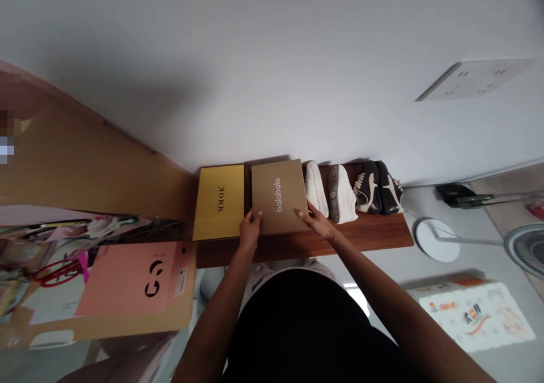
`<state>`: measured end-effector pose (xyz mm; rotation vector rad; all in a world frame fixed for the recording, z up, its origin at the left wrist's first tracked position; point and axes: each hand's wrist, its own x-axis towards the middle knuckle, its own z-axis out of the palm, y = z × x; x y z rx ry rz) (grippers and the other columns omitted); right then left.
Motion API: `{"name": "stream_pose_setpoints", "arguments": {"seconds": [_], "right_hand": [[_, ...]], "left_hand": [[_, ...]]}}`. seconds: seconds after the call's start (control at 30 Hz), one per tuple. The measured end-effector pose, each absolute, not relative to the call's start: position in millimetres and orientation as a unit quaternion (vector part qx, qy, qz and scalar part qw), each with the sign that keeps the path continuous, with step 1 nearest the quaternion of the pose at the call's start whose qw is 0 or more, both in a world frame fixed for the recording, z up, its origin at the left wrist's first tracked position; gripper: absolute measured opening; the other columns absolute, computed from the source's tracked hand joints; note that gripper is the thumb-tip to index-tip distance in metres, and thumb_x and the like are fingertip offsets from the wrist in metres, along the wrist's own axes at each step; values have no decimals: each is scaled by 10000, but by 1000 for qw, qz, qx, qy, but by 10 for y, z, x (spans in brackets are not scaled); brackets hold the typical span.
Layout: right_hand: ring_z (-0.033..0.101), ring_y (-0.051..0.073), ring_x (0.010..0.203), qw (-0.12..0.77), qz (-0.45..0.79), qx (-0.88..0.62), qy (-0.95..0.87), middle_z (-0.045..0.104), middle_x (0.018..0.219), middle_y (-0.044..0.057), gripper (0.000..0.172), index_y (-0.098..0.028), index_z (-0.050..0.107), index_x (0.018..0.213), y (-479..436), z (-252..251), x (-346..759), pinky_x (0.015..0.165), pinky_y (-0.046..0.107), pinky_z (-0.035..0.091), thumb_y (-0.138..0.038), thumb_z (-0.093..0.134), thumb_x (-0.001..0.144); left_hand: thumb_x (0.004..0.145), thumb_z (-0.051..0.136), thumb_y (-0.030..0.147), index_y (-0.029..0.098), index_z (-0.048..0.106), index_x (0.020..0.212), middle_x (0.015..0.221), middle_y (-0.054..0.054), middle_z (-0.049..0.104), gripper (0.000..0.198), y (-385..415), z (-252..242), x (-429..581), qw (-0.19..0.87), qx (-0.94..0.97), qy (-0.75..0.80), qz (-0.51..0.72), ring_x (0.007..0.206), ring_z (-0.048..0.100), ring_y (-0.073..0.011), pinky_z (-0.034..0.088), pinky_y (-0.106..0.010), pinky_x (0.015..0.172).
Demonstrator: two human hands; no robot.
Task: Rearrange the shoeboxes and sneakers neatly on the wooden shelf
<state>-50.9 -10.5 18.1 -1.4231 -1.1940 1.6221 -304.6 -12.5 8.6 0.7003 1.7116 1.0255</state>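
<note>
A brown shoebox (278, 187) lettered "balabala" is between my two hands above a dark wooden shelf (352, 233). My left hand (250, 227) grips its near left corner, thumb on the lid. On the near right edge, my right hand (318, 221) holds it with the thumb on top. A yellow box (220, 201) marked "MMOK" sits just to the left. To the right stand a white shoe (317, 189), another white shoe tipped on its side (342, 195), and a pair of dark brown sneakers (378, 187). The box's underside is hidden.
At left, a desk (127, 326) bears a pink box (127, 278), red scissors (59, 272) and papers. A white tissue pack (476, 315) lies on the floor at right, near a fan (527, 250) and its round base (437, 240). A wall socket (480, 79) is above.
</note>
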Motion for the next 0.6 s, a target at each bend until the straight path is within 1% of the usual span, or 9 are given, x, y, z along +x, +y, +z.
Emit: {"name": "stream_pose_setpoints", "arguments": {"seconds": [0.1,0.17,0.27,0.33,0.37,0.53,0.6], "right_hand": [[572,255,1277,305,629,-547,-459,597,1413,69,769,-231,403,1514,4,123,-587,1107,436,449,-563,625,857],[600,254,1227,284,623,-565,-460,620,1376,81,731,-218,425,1492,63,76,-618,1055,427,495,-557,600,869],[659,254,1070,238,610,-597,-463,645,1319,99,701,-227,414,1486,129,23,-634,873,413,591,-561,565,888],[672,244,979,205,605,-611,-467,647,1294,104,694,-240,375,1501,167,6,-637,752,391,613,-564,534,907],[672,239,963,196,604,-614,-469,639,1297,105,693,-246,352,1509,184,1,-640,717,380,614,-563,519,917],[645,267,1066,189,607,-618,-462,547,1403,132,690,-249,284,1531,257,-22,-672,673,366,620,-547,481,941],[638,279,1086,181,602,-625,-464,535,1416,141,686,-248,261,1540,273,-41,-682,655,367,621,-525,473,948]], "left_hand": [[864,701,378,187,660,1288,1253,-92,708,467,-39,47,-3057,468,302,724,407,1183,652,-226,485,-360,1050],[869,696,378,191,652,1301,1237,-95,716,472,12,-2,-3058,453,311,738,391,1167,661,-222,502,-347,1024],[879,684,370,195,637,1324,1228,-100,720,480,70,-72,-3047,436,326,754,368,1156,668,-225,512,-342,1005],[887,672,360,194,632,1333,1231,-100,718,477,99,-108,-3033,427,335,761,356,1160,666,-231,511,-346,1003],[892,664,356,195,632,1333,1231,-99,718,471,112,-124,-3024,423,338,763,352,1161,665,-232,512,-346,1001],[911,623,324,198,638,1328,1235,-92,717,435,188,-188,-2986,418,343,768,344,1149,671,-227,513,-333,995],[910,619,315,190,635,1329,1241,-97,714,437,209,-205,-2985,416,348,767,342,1154,668,-225,508,-331,999]]}}
